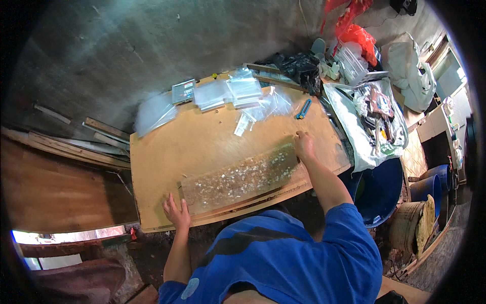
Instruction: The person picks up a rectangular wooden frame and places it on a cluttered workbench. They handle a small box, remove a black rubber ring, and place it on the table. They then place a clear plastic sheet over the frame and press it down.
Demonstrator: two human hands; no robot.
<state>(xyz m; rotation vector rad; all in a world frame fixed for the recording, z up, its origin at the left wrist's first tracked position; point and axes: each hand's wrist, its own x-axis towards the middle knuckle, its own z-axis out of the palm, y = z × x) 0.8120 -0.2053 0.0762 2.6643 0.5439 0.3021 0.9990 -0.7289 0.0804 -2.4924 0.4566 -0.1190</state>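
Observation:
A long brown board (243, 177), speckled with white spots, lies along the near edge of the tan wooden tabletop (182, 147). Next to the board's left end, my left hand (177, 212) rests on the tabletop with its fingers spread and nothing in it. My right hand (304, 146) is at the board's right end, its fingers curled together; whatever they may hold is hidden. Beyond that hand lies a blue utility knife (304, 109). Stacks of clear plastic sleeves (211, 95) and loose clear film (273, 104) lie along the tabletop's far side.
To the right, a white plastic sack (354, 152) bears a heap of mixed scraps. A large blue barrel (378, 195) stands below it. Black plastic bags (298, 68) are piled at the back against the grey wall (152, 40). Wooden planks (66, 147) lean at the left.

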